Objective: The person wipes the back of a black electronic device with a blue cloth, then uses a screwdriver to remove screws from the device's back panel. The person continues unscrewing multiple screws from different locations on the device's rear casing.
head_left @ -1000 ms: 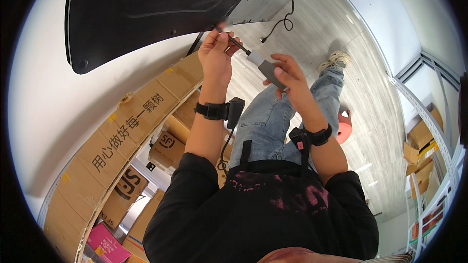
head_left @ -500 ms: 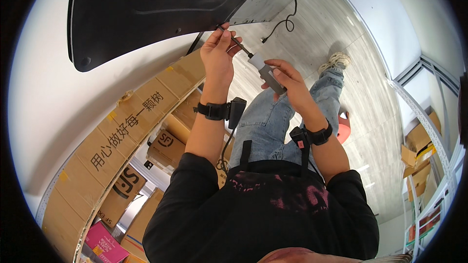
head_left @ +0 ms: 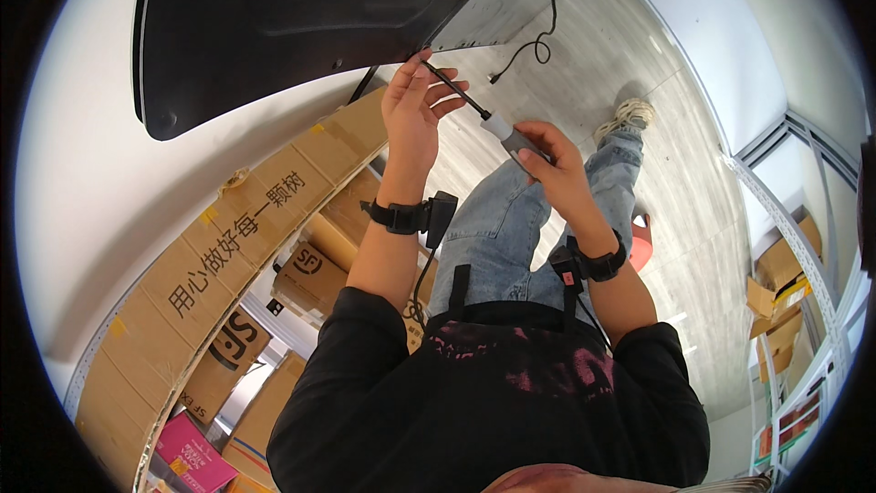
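Head view: I see the right hand grasping a screwdriver by its grey handle.
Left hand: fingers at the screwdriver's tip; whether pinching, I can't tell.
Black panel: edge just beside the tip; I'd steady the shaft, handle aligned.

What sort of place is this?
Probably a storeroom that doubles as a workspace: cardboard boxes are piled at the left, a metal rack with more boxes stands at the right, and the right hand grips what looks like a screwdriver.
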Demonstrator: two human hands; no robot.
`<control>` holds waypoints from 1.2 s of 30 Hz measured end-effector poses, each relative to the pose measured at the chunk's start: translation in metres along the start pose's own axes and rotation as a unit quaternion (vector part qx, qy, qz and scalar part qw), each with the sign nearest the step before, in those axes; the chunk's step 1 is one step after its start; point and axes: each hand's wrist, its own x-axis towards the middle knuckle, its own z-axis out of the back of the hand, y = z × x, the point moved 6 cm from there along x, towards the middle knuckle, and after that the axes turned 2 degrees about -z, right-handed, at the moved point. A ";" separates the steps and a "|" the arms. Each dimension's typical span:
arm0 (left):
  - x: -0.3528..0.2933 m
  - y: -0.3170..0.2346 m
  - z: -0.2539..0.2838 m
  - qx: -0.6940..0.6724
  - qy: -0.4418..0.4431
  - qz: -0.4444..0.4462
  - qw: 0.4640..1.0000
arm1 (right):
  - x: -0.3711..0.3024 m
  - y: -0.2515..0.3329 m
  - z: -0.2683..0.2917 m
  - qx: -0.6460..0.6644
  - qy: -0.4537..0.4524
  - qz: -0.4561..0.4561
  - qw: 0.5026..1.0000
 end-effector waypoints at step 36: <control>0.029 -0.081 -0.532 0.349 0.076 -0.590 0.724 | -0.067 0.189 0.324 0.109 -0.114 0.099 0.983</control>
